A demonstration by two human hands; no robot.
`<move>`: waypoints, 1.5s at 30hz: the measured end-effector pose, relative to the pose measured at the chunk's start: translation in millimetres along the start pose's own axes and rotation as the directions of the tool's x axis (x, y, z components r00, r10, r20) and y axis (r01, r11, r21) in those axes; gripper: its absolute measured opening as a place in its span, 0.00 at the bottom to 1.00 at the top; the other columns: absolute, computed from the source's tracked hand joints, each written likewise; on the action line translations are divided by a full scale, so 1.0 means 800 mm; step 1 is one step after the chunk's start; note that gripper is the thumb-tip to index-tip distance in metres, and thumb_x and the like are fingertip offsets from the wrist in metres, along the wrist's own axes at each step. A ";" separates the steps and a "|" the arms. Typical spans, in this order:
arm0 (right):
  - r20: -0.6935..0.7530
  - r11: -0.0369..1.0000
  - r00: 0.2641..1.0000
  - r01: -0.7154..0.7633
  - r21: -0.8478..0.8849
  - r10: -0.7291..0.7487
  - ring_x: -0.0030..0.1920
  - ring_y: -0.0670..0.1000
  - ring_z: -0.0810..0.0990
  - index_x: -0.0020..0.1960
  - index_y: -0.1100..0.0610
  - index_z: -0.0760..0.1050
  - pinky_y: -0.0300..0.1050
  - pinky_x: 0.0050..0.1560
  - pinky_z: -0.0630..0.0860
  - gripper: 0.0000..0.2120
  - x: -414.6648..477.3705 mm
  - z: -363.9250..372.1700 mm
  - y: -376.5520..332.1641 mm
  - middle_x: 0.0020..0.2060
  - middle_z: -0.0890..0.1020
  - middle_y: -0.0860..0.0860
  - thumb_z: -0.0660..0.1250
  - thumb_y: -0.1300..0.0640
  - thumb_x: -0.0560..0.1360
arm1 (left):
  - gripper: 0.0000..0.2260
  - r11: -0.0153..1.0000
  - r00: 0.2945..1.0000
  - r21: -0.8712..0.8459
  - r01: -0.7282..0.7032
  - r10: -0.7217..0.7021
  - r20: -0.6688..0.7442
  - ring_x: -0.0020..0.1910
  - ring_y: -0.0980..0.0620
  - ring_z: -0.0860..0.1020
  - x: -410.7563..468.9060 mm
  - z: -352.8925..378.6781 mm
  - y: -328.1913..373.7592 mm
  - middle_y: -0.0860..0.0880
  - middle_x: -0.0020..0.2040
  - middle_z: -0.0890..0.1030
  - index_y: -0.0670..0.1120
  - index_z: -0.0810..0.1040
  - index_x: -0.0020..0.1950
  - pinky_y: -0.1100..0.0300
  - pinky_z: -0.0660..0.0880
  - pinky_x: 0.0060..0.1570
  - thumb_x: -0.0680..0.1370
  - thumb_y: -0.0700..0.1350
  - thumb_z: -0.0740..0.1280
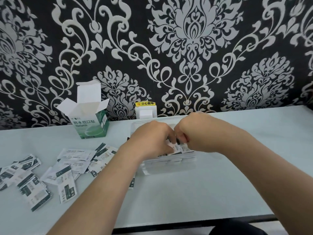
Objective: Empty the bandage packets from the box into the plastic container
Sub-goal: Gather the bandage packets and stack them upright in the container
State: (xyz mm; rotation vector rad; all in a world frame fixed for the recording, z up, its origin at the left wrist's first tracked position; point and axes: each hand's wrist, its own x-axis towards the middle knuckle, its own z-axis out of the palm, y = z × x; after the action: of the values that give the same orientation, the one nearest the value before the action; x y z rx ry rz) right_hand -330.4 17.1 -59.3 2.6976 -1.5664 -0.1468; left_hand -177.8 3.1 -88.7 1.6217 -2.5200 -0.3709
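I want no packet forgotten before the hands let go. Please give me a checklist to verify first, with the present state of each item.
1. Box open and upright: ok.
2. Box fully emptied: cannot tell, its inside is hidden.
3. Plastic container open under the hands: ok.
4. Left hand and right hand grip a stack of packets over the container: ok.
5. All packets inside: not ok, loose packets lie on the table, left of the container.
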 end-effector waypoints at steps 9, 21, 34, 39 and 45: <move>0.330 0.965 0.944 0.092 -0.245 -0.006 0.46 0.50 0.69 0.31 0.49 0.62 0.52 0.56 0.63 0.17 0.028 0.000 -0.002 0.34 0.71 0.43 0.65 0.57 0.76 | 0.10 1.000 1.000 -0.008 -0.011 0.011 0.016 0.44 0.54 0.74 0.006 0.003 -0.002 0.56 0.42 0.75 0.56 0.83 0.50 0.61 0.73 0.45 0.69 0.49 0.76; 0.240 0.901 0.968 0.172 -0.398 -0.078 0.52 0.51 0.67 0.35 0.49 0.57 0.49 0.50 0.57 0.18 0.035 0.015 -0.003 0.35 0.67 0.44 0.64 0.57 0.76 | 0.06 0.998 1.000 -0.058 0.018 -0.017 0.023 0.45 0.53 0.78 0.008 0.004 -0.003 0.55 0.42 0.80 0.53 0.83 0.44 0.60 0.74 0.44 0.69 0.46 0.76; 0.272 0.895 0.951 0.245 -0.372 -0.148 0.47 0.53 0.76 0.34 0.51 0.63 0.49 0.50 0.60 0.18 0.042 0.021 0.003 0.34 0.73 0.47 0.68 0.45 0.74 | 0.09 0.999 0.999 0.052 0.017 -0.019 0.026 0.40 0.54 0.79 0.000 -0.011 -0.012 0.56 0.37 0.80 0.53 0.79 0.34 0.55 0.80 0.45 0.71 0.39 0.71; 0.182 0.968 0.971 0.185 -0.169 -0.153 0.37 0.48 0.73 0.34 0.51 0.70 0.49 0.48 0.74 0.21 0.037 -0.012 0.003 0.32 0.75 0.46 0.69 0.35 0.69 | 0.07 0.999 0.996 0.045 0.029 -0.025 -0.082 0.43 0.53 0.80 -0.006 -0.021 -0.019 0.54 0.42 0.83 0.52 0.83 0.43 0.54 0.80 0.46 0.72 0.40 0.68; -0.096 0.968 0.978 0.198 0.154 -0.185 0.34 0.44 0.72 0.32 0.50 0.68 0.45 0.39 0.73 0.14 0.052 -0.044 -0.038 0.30 0.74 0.44 0.68 0.49 0.73 | 0.09 0.988 0.953 -0.133 0.079 -0.114 -0.280 0.37 0.61 0.76 -0.039 -0.045 -0.051 0.57 0.43 0.82 0.55 0.83 0.49 0.60 0.74 0.43 0.74 0.43 0.67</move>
State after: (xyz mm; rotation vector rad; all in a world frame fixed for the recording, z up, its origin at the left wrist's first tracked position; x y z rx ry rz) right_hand -280.9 -4.8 -29.2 2.9362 -1.3496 0.0912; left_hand -120.4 10.3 -64.5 1.6248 -2.1700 -0.2685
